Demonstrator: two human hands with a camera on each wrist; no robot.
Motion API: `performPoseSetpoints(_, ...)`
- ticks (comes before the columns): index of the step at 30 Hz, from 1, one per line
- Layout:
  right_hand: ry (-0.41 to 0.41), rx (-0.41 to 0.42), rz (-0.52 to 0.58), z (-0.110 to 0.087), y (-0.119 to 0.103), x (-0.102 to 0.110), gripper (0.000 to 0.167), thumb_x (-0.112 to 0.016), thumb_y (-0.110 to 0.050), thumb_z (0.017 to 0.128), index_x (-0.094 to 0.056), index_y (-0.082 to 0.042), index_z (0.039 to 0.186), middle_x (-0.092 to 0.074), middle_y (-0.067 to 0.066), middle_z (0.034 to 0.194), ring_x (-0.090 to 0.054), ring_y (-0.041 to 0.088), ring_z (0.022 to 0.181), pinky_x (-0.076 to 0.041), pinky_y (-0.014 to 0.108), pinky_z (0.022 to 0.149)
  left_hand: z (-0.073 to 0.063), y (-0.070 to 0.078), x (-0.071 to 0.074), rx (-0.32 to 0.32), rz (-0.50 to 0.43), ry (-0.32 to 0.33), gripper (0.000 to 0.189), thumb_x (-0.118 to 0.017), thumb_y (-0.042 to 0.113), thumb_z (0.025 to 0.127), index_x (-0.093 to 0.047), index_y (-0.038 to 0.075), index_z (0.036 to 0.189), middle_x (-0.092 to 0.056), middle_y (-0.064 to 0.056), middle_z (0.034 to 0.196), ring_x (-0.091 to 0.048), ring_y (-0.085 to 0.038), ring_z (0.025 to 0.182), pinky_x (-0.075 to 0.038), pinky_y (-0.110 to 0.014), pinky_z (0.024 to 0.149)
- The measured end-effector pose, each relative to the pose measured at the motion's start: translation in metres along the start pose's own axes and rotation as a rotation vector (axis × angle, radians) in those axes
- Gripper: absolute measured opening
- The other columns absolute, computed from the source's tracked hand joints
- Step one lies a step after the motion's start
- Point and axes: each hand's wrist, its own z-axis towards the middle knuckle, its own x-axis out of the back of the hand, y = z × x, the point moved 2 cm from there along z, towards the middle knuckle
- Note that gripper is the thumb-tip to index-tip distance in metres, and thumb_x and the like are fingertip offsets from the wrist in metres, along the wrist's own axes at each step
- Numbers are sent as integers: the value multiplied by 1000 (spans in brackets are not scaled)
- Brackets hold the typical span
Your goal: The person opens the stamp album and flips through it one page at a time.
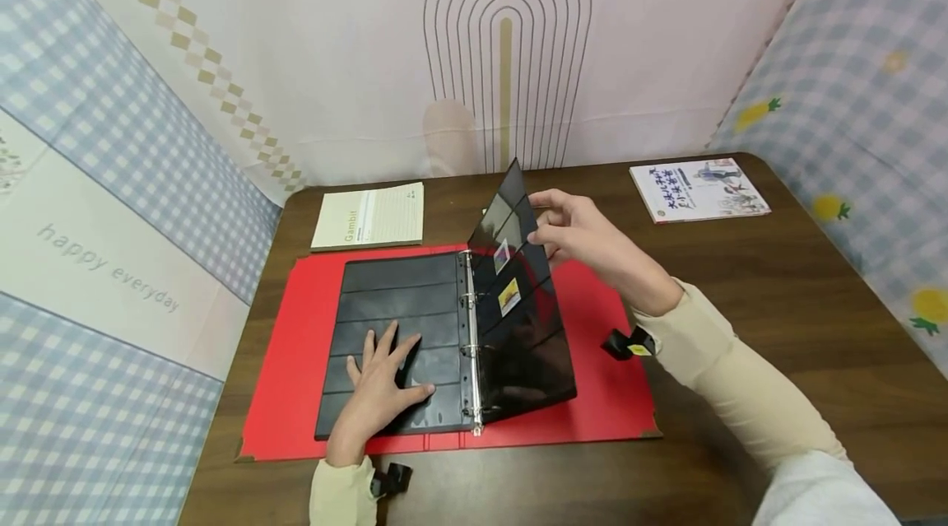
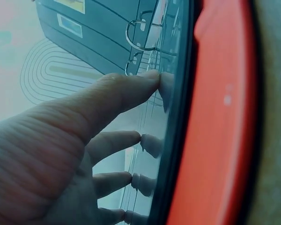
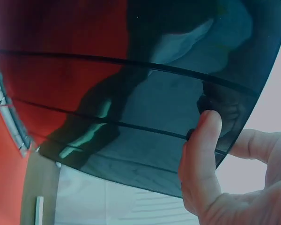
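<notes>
A red ring binder (image 1: 285, 361) lies spread open, with black pocket pages (image 1: 400, 275) on its left half. My left hand (image 1: 381, 390) rests on those pages, fingers spread; in the left wrist view its fingertips touch the glossy surface. One black page (image 1: 529, 365) stands raised and tilted from the metal rings (image 1: 470, 351). It bears a yellow stamp (image 1: 509, 296) and another small stamp (image 1: 502, 256). My right hand (image 1: 581, 234) pinches this page's outer edge near the top corner. The right wrist view shows the thumb (image 3: 203, 150) on the page's glossy back.
A cream notebook (image 1: 370, 216) lies behind the binder at the left. At the back right of the wooden table (image 1: 741, 304) is a white illustrated book (image 1: 699, 190). Fabric-like walls (image 1: 333, 57) border the table on the back and sides.
</notes>
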Motion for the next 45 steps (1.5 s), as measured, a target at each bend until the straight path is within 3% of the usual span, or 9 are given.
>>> performPoseSetpoints(11,-35,21,58,10,-17,-24,52,-56,8,93,-42,4,143,-60,13,89,-53,17,57,-56,32,59,0,0,0,3,-1,13,76,-85,25,83,-51,9,149,-18,-22,165,3,-51,150,10,-78,105)
performPoseSetpoints(17,-40,38,52,15,-24,-35,52,-51,9,91,-43,4,142,-58,14,85,-55,19,55,-57,34,57,1,-1,-1,9,4,12,76,-85,25,82,-51,9,149,-18,-22,165,4,-50,150,10,-78,105)
performPoseSetpoints(24,-39,46,54,22,-28,-40,53,-52,9,91,-43,5,142,-57,14,84,-57,20,53,-58,35,57,0,-2,-2,21,-1,5,77,-85,24,82,-51,9,149,-18,-21,165,4,-50,150,10,-77,106)
performPoseSetpoints(34,-23,47,55,35,-34,-44,56,-52,6,90,-41,2,145,-56,13,83,-55,18,54,-56,32,56,0,-1,2,-11,-3,19,76,-85,28,82,-52,9,148,-20,-23,164,1,-52,149,8,-79,104)
performPoseSetpoints(45,-61,50,109,41,-37,-68,59,-56,6,92,-37,2,147,-62,19,92,-59,20,54,-57,32,55,0,1,4,-17,-18,22,76,-82,24,84,-49,8,150,-19,-23,165,1,-52,149,8,-78,106)
